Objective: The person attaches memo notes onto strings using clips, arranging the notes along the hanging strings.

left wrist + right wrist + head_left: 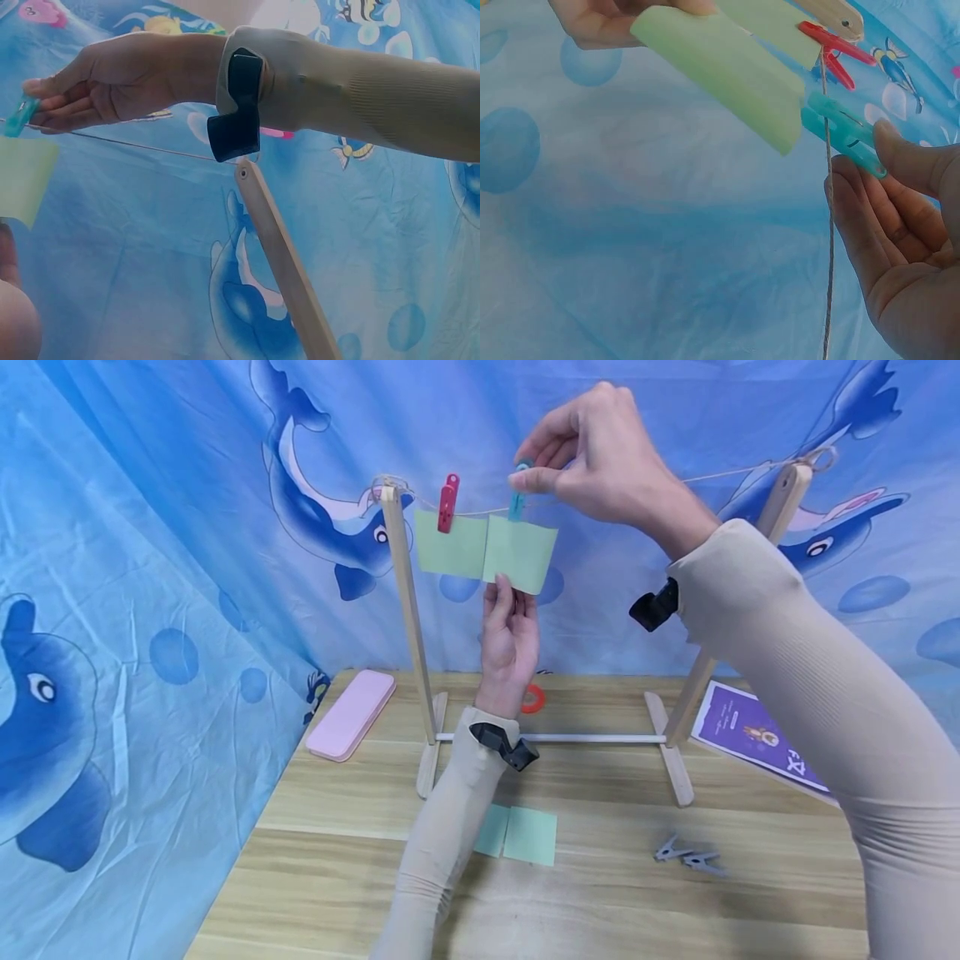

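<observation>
My right hand [600, 456] pinches a teal clothespin [516, 508] between thumb and fingertips, up at the string. In the right wrist view the teal clothespin straddles the string [830, 247], its tip at the edge of a green sticky note [727, 82]. From below, my left hand [512, 647] holds that note's bottom edge, thumb in front and fingers behind. Beside it hangs another green sticky note [450, 550], clipped to the string by a red clothespin [447, 503]. The two notes meet or slightly overlap at their sides.
Wooden posts [408, 610] hold the string, joined below by a white bar [592, 738]. On the table lie two green notes [531, 837], grey clothespins [701, 862], a pink case [351, 714], a red-orange tape roll [533, 698] and a purple booklet [750, 735].
</observation>
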`<act>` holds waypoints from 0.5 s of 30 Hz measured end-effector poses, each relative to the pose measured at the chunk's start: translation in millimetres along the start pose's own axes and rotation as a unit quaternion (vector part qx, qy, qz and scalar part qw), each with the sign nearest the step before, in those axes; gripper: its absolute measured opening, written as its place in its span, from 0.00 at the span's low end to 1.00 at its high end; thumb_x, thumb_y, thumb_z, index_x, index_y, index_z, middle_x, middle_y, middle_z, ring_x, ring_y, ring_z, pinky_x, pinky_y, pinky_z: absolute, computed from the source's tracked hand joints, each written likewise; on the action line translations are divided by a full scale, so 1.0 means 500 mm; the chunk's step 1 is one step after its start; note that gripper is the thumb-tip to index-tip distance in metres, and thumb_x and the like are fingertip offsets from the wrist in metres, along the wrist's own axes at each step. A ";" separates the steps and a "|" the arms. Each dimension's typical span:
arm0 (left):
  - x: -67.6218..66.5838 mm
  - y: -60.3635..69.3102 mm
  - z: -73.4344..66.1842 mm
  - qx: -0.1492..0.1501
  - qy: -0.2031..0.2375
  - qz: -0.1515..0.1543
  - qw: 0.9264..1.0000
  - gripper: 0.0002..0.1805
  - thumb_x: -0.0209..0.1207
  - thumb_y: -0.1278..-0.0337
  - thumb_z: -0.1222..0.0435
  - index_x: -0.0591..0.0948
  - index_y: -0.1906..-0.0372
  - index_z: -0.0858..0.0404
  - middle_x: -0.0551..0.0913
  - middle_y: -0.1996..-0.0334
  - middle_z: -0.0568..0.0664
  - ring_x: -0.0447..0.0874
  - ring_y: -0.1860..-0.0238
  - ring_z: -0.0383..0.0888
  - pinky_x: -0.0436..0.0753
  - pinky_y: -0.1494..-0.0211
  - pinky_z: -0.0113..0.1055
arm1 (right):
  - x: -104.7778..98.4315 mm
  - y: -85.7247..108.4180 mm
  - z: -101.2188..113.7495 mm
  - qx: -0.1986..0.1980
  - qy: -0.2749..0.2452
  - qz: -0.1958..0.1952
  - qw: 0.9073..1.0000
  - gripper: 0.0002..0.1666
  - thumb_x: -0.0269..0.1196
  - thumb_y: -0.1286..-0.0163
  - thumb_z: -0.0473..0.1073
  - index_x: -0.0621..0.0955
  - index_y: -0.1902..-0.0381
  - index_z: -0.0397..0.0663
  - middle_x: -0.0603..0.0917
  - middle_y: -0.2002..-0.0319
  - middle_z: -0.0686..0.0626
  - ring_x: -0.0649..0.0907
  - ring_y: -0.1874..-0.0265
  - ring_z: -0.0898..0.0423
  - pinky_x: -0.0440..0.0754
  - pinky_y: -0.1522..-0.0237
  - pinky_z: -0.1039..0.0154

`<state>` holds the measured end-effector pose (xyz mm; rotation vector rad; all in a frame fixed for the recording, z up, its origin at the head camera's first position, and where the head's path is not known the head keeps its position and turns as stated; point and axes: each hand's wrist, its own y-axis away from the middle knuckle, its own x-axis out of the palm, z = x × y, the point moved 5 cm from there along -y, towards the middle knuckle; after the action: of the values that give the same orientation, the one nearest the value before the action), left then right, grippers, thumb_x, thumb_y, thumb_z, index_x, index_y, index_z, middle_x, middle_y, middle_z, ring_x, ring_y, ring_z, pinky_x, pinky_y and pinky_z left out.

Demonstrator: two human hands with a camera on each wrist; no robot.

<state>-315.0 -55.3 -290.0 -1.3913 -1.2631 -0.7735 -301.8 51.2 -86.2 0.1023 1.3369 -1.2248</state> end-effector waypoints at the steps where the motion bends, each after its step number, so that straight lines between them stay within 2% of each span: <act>1: -0.001 0.001 0.000 -0.001 0.003 -0.001 1.000 0.16 0.43 0.16 0.64 0.77 0.66 0.53 0.80 0.56 0.44 0.79 0.51 0.38 0.79 0.44 0.26 | 0.000 0.000 0.000 -0.001 0.000 -0.001 1.000 0.19 0.70 0.29 0.55 0.91 0.50 0.49 0.92 0.56 0.45 0.81 0.67 0.73 0.80 0.57 0.74; 10: 0.012 0.001 -0.006 0.001 0.009 0.025 1.000 0.16 0.41 0.15 0.64 0.77 0.62 0.53 0.80 0.54 0.44 0.79 0.48 0.39 0.79 0.39 0.27 | 0.011 0.001 0.003 0.001 -0.002 0.017 1.000 0.20 0.69 0.29 0.54 0.90 0.48 0.49 0.92 0.55 0.47 0.84 0.63 0.66 0.86 0.52 0.66; 15: 0.013 0.005 -0.004 -0.001 0.013 0.018 1.000 0.17 0.41 0.16 0.64 0.77 0.64 0.54 0.80 0.54 0.44 0.80 0.48 0.39 0.80 0.38 0.26 | 0.012 0.004 -0.001 0.014 -0.003 0.019 1.000 0.21 0.68 0.28 0.57 0.90 0.47 0.51 0.91 0.55 0.47 0.82 0.64 0.68 0.83 0.55 0.69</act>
<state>-310.7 -55.2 -284.0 -1.3973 -1.2137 -0.7663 -302.0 48.6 -92.0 0.1436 1.3085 -1.2103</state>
